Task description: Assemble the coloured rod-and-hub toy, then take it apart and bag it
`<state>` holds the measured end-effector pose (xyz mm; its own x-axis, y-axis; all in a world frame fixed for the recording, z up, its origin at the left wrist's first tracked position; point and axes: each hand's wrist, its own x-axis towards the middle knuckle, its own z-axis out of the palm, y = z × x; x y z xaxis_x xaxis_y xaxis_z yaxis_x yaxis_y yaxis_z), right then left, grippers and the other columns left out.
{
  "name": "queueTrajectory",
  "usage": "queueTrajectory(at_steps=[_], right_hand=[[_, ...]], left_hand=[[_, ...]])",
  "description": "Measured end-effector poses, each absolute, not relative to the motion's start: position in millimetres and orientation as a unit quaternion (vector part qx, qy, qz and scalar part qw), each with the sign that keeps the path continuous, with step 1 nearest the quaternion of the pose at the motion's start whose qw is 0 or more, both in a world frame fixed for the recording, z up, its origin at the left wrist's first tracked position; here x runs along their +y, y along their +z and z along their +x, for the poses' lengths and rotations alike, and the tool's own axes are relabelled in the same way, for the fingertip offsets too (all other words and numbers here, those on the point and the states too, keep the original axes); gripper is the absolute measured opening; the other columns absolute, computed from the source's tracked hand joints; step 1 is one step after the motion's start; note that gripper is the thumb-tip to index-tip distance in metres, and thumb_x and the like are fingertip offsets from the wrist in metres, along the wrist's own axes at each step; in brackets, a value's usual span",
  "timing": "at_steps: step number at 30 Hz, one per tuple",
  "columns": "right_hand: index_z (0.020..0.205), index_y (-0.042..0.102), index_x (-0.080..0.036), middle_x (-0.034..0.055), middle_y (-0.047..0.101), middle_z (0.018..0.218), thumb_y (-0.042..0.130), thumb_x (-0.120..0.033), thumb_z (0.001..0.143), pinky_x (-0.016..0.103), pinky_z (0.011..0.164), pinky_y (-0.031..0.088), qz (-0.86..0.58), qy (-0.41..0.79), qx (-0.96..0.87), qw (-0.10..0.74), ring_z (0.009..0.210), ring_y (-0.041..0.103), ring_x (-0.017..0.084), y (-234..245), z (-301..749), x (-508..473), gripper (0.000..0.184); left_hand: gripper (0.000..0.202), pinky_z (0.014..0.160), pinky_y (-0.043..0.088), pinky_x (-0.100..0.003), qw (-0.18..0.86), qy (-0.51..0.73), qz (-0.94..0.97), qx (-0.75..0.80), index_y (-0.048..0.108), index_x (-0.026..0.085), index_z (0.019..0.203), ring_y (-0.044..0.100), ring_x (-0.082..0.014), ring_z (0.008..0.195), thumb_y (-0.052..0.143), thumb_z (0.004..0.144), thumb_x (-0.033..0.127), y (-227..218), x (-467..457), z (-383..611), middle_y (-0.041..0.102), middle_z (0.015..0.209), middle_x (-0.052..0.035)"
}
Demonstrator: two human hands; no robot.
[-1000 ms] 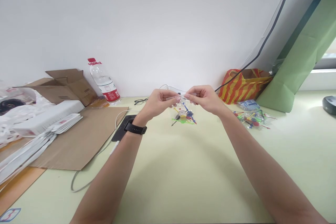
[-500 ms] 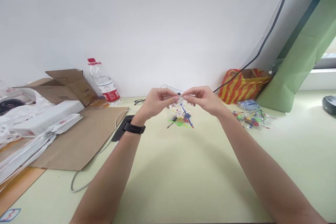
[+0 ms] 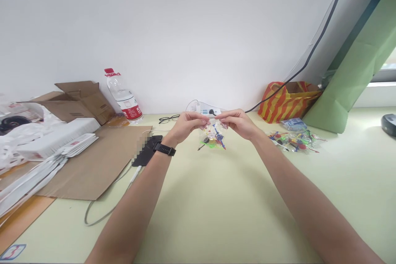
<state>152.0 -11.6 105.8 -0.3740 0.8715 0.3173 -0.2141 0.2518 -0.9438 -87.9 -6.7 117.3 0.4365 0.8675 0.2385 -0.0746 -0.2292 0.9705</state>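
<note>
Between my two hands hangs a small clear plastic bag (image 3: 212, 137) with colourful plastic pieces inside, blue, green, red and dark. My left hand (image 3: 189, 126) pinches its top edge on the left between thumb and fingers. On the right, my right hand (image 3: 237, 122) pinches the same top edge. The bag is held upright over the pale green table (image 3: 216, 214); whether its bottom touches the table I cannot tell. A black watch (image 3: 164, 149) is around my left wrist. To the right of my right hand lies a pile of similar clear bags (image 3: 297, 141) with coloured pieces.
A power strip (image 3: 210, 111) and glasses (image 3: 168, 119) lie behind my hands. Leftward are a black phone (image 3: 147, 151), a cable (image 3: 102, 222), flat cardboard (image 3: 93, 165), a bottle (image 3: 128, 105) and an open carton (image 3: 80, 101). A striped bag (image 3: 284, 103) stands back right.
Both hands have lowered slightly with the bag, and the power strip behind them shows more. My fingers still pinch the bag's top edge.
</note>
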Motion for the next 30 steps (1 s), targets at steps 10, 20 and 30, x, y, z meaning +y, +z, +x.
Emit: queueTrajectory(at_steps=[10, 20, 30], right_hand=[[0.102, 0.081, -0.020, 0.0036, 0.067, 0.080, 0.080, -0.038, 0.077, 0.031, 0.066, 0.045, -0.268, 0.453, -0.719, 0.454, 0.069, 0.053, 0.015, 114.2, 157.0, -16.5, 0.032], [0.084, 0.077, -0.017, 0.0026, 0.066, 0.073, 0.078, -0.059, 0.076, 0.027, 0.057, 0.040, -0.332, 0.381, -0.750, 0.426, 0.064, 0.051, 0.014, 110.9, 151.7, -14.4, 0.043], [0.080, 0.078, -0.017, 0.0007, 0.059, 0.060, 0.079, -0.058, 0.076, 0.027, 0.053, 0.039, -0.339, 0.384, -0.744, 0.429, 0.057, 0.049, 0.013, 111.0, 155.0, -12.4, 0.041]], left_hand=[[0.038, 0.078, 0.058, -0.033, 0.475, 0.423, 0.708, 0.308, 0.080, 0.015, 0.101, 0.072, -0.0214, 0.084, 0.090, 0.071, 0.036, 119.6, -7.8, -86.3, 0.077, 0.090, -0.0110], [0.041, 0.072, 0.056, -0.032, 0.394, 0.382, 0.758, 0.354, 0.081, 0.015, 0.103, 0.071, -0.0226, 0.082, 0.083, 0.078, 0.047, 129.1, -15.9, -84.7, 0.077, 0.090, -0.0115], [0.035, 0.072, 0.053, -0.029, 0.384, 0.363, 0.770, 0.357, 0.079, 0.015, 0.093, 0.067, -0.0188, 0.079, 0.080, 0.081, 0.048, 134.6, -13.7, -95.4, 0.074, 0.084, -0.0086]])
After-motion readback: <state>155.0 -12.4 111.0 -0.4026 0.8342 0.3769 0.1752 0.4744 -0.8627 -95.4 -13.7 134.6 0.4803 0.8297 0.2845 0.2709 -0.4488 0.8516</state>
